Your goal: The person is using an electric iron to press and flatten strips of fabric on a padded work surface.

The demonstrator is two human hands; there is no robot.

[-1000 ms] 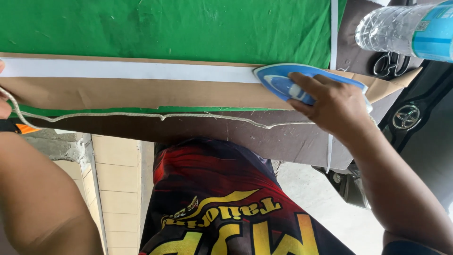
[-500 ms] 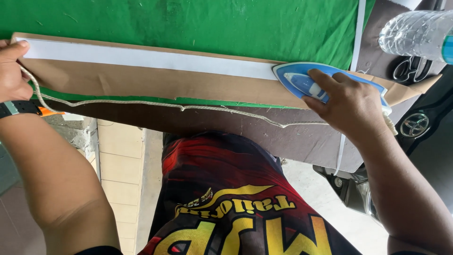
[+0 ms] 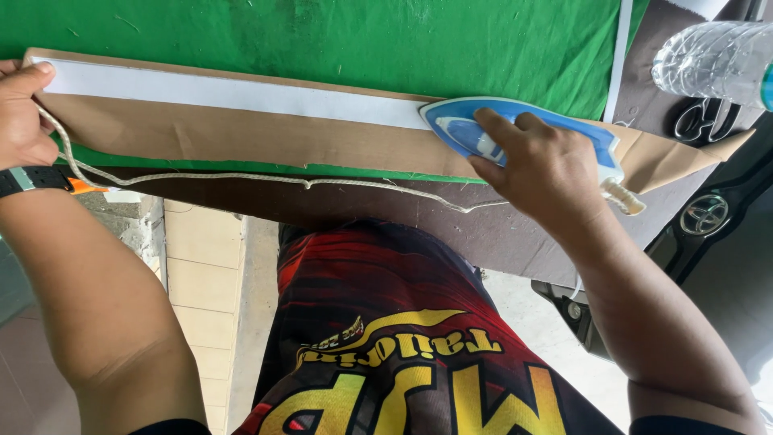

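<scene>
Firmly wrapped right hand [image 3: 547, 173] atop blue iron [image 3: 523, 133], wrist bent.

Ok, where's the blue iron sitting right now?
In the head view, the blue iron is right of centre under the right hand, resting on the brown paper strip at the end of the white tape.

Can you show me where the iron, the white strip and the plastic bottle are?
iron [image 3: 451, 127]: head view, on its blue front tip.
white strip [image 3: 225, 90]: head view, mid-length on the brown paper.
plastic bottle [image 3: 713, 60]: head view, on its clear ribbed side.
</scene>
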